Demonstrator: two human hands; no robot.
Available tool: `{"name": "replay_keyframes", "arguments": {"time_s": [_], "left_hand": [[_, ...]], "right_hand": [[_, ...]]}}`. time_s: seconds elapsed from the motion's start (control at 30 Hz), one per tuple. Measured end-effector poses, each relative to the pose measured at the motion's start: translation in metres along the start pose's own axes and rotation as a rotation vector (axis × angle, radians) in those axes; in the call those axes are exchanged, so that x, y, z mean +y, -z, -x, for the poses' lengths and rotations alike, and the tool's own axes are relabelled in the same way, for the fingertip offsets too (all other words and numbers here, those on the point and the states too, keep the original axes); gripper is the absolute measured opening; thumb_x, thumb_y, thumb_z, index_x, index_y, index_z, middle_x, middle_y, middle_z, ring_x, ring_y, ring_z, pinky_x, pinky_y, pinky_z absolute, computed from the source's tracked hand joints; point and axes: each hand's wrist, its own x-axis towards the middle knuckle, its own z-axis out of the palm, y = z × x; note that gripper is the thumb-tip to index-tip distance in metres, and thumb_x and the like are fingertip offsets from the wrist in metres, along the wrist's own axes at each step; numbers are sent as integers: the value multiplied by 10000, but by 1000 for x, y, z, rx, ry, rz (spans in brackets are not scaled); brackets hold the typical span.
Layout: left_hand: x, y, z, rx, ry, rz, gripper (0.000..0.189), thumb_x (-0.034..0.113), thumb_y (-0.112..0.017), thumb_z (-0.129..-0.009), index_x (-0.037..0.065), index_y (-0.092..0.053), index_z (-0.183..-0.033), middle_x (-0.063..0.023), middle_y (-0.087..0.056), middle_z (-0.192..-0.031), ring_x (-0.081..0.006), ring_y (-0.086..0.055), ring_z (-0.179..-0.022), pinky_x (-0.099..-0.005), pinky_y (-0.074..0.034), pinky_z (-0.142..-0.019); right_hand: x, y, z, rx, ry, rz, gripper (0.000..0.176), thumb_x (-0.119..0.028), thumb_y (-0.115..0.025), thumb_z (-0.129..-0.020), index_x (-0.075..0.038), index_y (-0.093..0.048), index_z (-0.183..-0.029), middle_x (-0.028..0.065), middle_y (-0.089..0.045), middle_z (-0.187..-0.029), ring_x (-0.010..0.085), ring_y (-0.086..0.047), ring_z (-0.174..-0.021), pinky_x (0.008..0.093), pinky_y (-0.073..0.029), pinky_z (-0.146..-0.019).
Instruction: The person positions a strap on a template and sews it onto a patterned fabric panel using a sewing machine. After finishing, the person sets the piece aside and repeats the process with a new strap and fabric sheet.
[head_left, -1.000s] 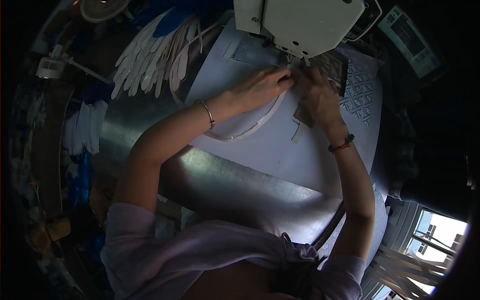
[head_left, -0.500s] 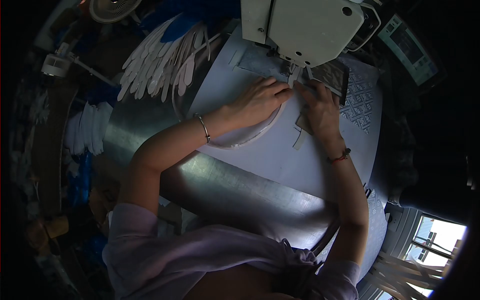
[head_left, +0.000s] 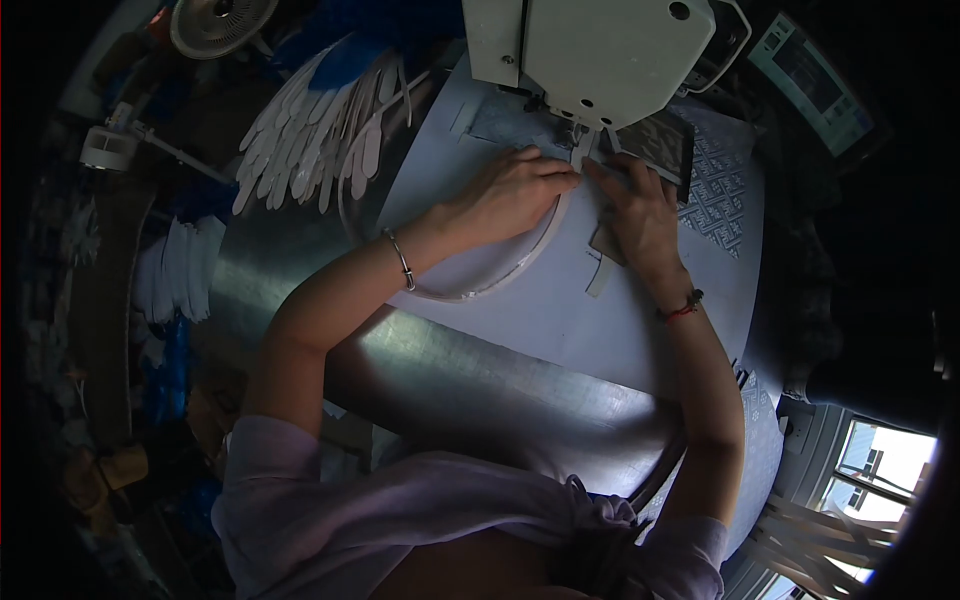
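Observation:
Under the head of a sewing machine (head_left: pixel 620 60), a narrow pale strap (head_left: pixel 522 262) runs toward the presser foot (head_left: pixel 580 135). It curves down and left across the white work surface (head_left: pixel 590 330). My left hand (head_left: pixel 512 192), with a bangle at its wrist, has its fingers closed on the strap just in front of the foot. My right hand (head_left: pixel 640 205) is bent beside it, index fingertip and thumb at the strap's edge near the needle area. Their exact pinch is partly hidden. By the right palm lies a small beige piece (head_left: pixel 600 272).
Several pale straps (head_left: pixel 310 140) hang in a bundle at upper left, with more white pieces (head_left: pixel 180 262) below. A metal table edge (head_left: pixel 480 385) curves in front of me. A dark flat plate (head_left: pixel 655 150) sits right of the needle; a screen (head_left: pixel 812 90) stands at upper right.
The camera view has shifted slightly. Both hands stay at the strap in front of the presser foot, with almost no change in their grip.

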Motion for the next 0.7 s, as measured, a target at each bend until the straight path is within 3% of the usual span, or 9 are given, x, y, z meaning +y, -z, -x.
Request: {"name": "replay_keyframes", "arguments": {"time_s": [0.7], "left_hand": [[15,23,12,-69,-37,87,238,76,-638,-842,22,-694,-1068,-103,-690,-1066,-280,-655,-958,-368,-531,-869]], "right_hand": [[-15,12,19,-11,48,46,493,-41,-625,-760,-280,-677,-1188,19,-586,-1162,216,-575,-1059,384,-456,-895]]}}
